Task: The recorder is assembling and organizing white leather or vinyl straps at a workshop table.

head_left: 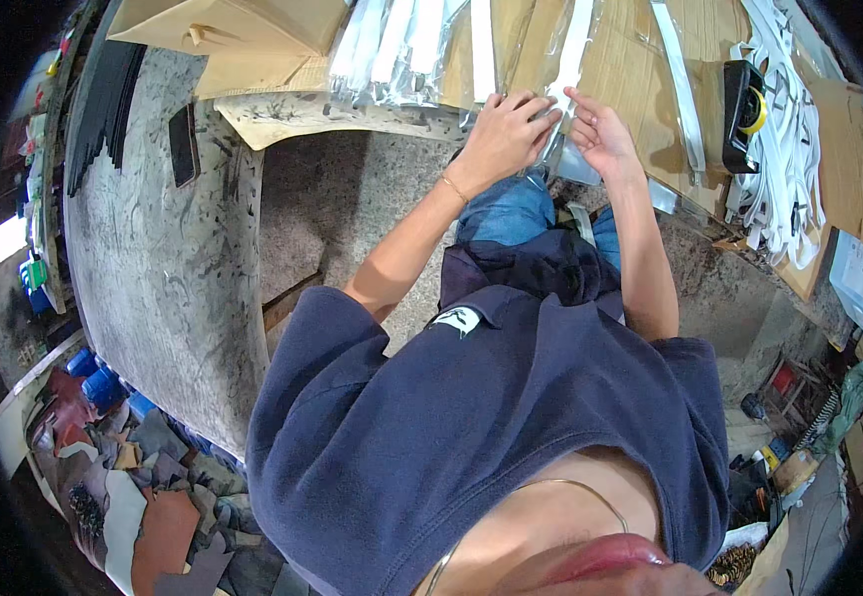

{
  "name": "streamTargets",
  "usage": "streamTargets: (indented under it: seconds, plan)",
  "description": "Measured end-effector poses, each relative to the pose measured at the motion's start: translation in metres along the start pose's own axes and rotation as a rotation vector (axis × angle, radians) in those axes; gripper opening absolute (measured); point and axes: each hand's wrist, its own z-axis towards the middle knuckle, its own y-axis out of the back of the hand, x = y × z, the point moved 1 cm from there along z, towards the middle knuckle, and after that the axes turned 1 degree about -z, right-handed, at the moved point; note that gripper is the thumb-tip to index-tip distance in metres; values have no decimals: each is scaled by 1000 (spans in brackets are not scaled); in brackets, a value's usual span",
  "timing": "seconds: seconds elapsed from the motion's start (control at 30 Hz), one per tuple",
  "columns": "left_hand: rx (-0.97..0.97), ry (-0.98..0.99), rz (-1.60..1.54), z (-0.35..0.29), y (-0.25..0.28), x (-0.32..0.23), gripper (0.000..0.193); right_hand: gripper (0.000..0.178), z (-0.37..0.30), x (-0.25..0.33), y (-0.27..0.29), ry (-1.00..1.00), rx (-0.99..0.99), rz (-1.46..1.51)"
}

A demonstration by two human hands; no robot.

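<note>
A white strap (574, 48) lies in a long clear plastic sleeve (553, 151) at the table's near edge, between my two hands. My left hand (513, 134) is closed, its fingers bent over the left side of the sleeve's near end. At the right side of the same sleeve, my right hand (602, 137) has its fingers curled, with thumb and forefinger by the plastic. Exactly where the fingertips grip is hard to see. To the left lies another sleeved white strap (483, 55), and to the right a third sleeved strap (680, 89).
Sleeved straps (392, 50) are gathered at the left of the cardboard-covered table (620, 60). A black tape dispenser (737, 114) and a heap of loose white straps (787, 139) are at the right. A phone (184, 146) and black strips (108, 99) lie on the left surface (168, 268).
</note>
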Motion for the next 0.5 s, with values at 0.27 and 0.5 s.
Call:
streamTargets:
  seconds: [0.27,0.5]
  plan:
    - [-17,-16,-19,0,-2,1,31,23,8,-4,3,66,-67,-26]
    - [-9,-13,-11,-3,-3,2,30,22,2,-5,-11,97,-148,-123]
